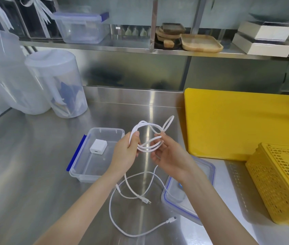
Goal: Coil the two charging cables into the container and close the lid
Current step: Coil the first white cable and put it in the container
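— Cable [146, 138], white, where was it?
— Head camera: coiled in loops above the steel counter [34, 156], held between both hands. Left hand [125, 152] gripped one side, fingers curled round the strands; right hand [166, 154] pinched the other side.
— The second cable [131, 197]?
— Loose on the counter, below the hands.
— Container [96, 152]?
— Open, a white charger [98, 146] inside; lid [189, 197] lay to its right.

Head camera looks forward and down, close over the steel counter [34, 174]
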Action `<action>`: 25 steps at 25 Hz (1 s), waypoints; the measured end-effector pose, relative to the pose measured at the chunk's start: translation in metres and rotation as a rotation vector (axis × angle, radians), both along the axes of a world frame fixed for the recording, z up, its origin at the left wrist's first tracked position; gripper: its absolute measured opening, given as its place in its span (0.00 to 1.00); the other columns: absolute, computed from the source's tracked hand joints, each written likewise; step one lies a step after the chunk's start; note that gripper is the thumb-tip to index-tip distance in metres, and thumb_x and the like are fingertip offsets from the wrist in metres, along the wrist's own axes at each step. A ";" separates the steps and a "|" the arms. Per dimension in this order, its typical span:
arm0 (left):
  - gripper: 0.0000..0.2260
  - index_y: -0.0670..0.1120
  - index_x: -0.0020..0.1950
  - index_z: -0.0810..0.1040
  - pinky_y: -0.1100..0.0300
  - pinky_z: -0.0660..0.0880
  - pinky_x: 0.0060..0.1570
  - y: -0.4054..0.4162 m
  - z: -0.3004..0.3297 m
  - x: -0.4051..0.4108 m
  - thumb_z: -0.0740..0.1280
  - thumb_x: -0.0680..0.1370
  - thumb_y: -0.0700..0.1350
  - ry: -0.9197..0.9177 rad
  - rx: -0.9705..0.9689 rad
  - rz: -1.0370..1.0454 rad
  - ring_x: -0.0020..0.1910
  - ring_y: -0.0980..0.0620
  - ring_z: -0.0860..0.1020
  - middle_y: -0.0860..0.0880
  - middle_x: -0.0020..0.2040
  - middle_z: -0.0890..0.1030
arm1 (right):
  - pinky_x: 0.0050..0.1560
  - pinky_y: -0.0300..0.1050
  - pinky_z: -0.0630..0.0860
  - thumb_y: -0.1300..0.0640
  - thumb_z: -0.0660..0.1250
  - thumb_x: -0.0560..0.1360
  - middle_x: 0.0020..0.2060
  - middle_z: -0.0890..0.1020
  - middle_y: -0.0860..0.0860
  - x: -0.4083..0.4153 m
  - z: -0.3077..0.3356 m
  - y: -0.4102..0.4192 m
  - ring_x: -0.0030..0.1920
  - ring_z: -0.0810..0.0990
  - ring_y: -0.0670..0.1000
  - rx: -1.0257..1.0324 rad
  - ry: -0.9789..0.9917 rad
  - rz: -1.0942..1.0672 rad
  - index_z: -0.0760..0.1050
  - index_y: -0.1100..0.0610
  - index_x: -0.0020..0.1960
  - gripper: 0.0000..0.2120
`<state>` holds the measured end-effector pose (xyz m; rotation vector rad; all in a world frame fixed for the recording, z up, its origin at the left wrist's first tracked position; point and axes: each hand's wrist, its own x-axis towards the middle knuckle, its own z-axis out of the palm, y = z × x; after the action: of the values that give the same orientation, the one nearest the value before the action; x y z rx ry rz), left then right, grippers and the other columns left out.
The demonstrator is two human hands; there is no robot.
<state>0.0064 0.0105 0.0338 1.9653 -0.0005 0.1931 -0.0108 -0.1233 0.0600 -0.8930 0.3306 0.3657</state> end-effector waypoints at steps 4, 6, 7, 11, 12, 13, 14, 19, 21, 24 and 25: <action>0.15 0.50 0.33 0.65 0.71 0.66 0.33 -0.007 -0.002 -0.004 0.53 0.80 0.49 -0.123 0.011 0.104 0.29 0.56 0.69 0.50 0.29 0.70 | 0.41 0.40 0.74 0.49 0.59 0.77 0.37 0.80 0.50 -0.004 -0.002 0.011 0.40 0.78 0.47 -0.256 0.025 -0.002 0.75 0.56 0.46 0.12; 0.14 0.47 0.35 0.65 0.70 0.65 0.31 -0.008 -0.001 -0.003 0.53 0.80 0.48 -0.166 0.037 0.111 0.29 0.53 0.67 0.45 0.30 0.71 | 0.41 0.38 0.72 0.50 0.59 0.77 0.42 0.77 0.49 -0.012 -0.011 0.018 0.43 0.76 0.46 -0.525 -0.038 -0.103 0.70 0.55 0.53 0.09; 0.14 0.46 0.36 0.65 0.69 0.64 0.30 -0.007 -0.001 -0.002 0.53 0.80 0.49 -0.172 0.053 0.104 0.30 0.51 0.66 0.43 0.31 0.71 | 0.42 0.36 0.71 0.54 0.59 0.77 0.44 0.75 0.49 -0.018 -0.015 0.020 0.43 0.75 0.46 -0.687 -0.149 -0.206 0.68 0.54 0.54 0.07; 0.14 0.50 0.34 0.63 0.68 0.64 0.30 -0.003 -0.001 -0.002 0.53 0.80 0.48 -0.187 0.121 0.046 0.28 0.51 0.66 0.46 0.29 0.70 | 0.41 0.30 0.71 0.62 0.61 0.75 0.49 0.71 0.46 -0.020 -0.010 0.012 0.39 0.74 0.43 -1.167 -0.758 -0.209 0.75 0.54 0.54 0.09; 0.14 0.50 0.34 0.63 0.68 0.64 0.30 -0.002 -0.001 -0.002 0.53 0.80 0.48 -0.187 0.119 0.044 0.28 0.52 0.67 0.46 0.29 0.71 | 0.42 0.31 0.71 0.61 0.62 0.76 0.49 0.72 0.46 -0.017 -0.006 0.009 0.39 0.74 0.43 -1.263 -0.820 -0.096 0.76 0.54 0.54 0.09; 0.14 0.50 0.34 0.63 0.68 0.65 0.30 -0.002 0.000 -0.002 0.53 0.80 0.49 -0.189 0.111 0.048 0.28 0.52 0.67 0.47 0.29 0.71 | 0.44 0.32 0.70 0.59 0.62 0.76 0.48 0.74 0.47 -0.014 -0.003 0.005 0.41 0.74 0.44 -1.344 -0.853 0.024 0.77 0.55 0.55 0.10; 0.14 0.50 0.34 0.63 0.68 0.65 0.30 -0.001 0.001 -0.001 0.53 0.80 0.49 -0.192 0.105 0.051 0.28 0.52 0.68 0.48 0.29 0.70 | 0.44 0.32 0.69 0.58 0.63 0.76 0.47 0.75 0.47 -0.011 -0.001 0.002 0.42 0.74 0.44 -1.396 -0.869 0.144 0.77 0.54 0.56 0.11; 0.14 0.44 0.37 0.66 0.55 0.65 0.32 0.003 0.006 0.002 0.54 0.80 0.48 -0.241 0.175 -0.023 0.29 0.46 0.67 0.46 0.27 0.69 | 0.38 0.29 0.69 0.57 0.63 0.75 0.38 0.76 0.47 -0.005 0.007 -0.011 0.35 0.73 0.42 -1.292 -0.862 0.051 0.78 0.53 0.47 0.05; 0.14 0.41 0.40 0.69 0.51 0.68 0.34 0.011 0.009 0.010 0.54 0.80 0.47 -0.228 0.163 0.011 0.31 0.41 0.70 0.42 0.30 0.73 | 0.38 0.30 0.72 0.58 0.62 0.76 0.35 0.77 0.44 -0.003 0.013 -0.022 0.34 0.75 0.41 -1.003 -0.775 -0.095 0.75 0.50 0.42 0.06; 0.15 0.39 0.41 0.71 0.67 0.68 0.32 0.027 0.015 0.021 0.54 0.80 0.47 -0.182 0.135 0.080 0.34 0.42 0.71 0.40 0.33 0.75 | 0.38 0.30 0.71 0.59 0.61 0.76 0.36 0.77 0.49 -0.003 0.017 -0.040 0.35 0.75 0.42 -0.888 -0.690 -0.127 0.74 0.49 0.42 0.07; 0.15 0.39 0.41 0.71 0.69 0.66 0.31 0.028 0.017 0.023 0.54 0.80 0.47 -0.189 0.148 0.079 0.33 0.45 0.69 0.41 0.33 0.73 | 0.41 0.32 0.71 0.58 0.61 0.77 0.41 0.77 0.51 -0.004 0.017 -0.043 0.40 0.75 0.44 -1.056 -0.684 -0.054 0.73 0.50 0.45 0.05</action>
<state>0.0292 0.0387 0.0511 2.0891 -0.0618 0.4406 -0.0153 -0.1659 0.0768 -1.9615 -0.1274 -0.2261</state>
